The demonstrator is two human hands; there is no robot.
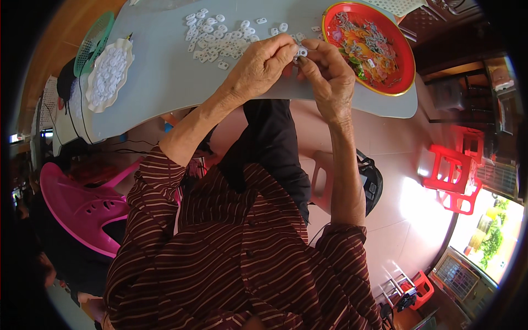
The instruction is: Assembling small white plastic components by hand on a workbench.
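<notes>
My left hand (265,65) and my right hand (330,74) meet above the near edge of the grey table. Between their fingertips is a small white plastic piece with holes (301,52), pinched by both hands. Its lower side is partly hidden by my right thumb. Just beyond my left hand, a loose pile of similar white pieces (212,41) lies spread on the table. To the right of my right hand stands a red round tray (408,60) with a gold rim, holding many small silvery metal parts and one white piece over a printed floral bottom.
A white scalloped dish (128,59) heaped with white pieces sits at the table's left, beside a green mesh basket (93,44). A pink plastic chair (71,203) stands at left. Red stools (451,170) are on the floor at right. The grey table (159,82) has a curved near edge.
</notes>
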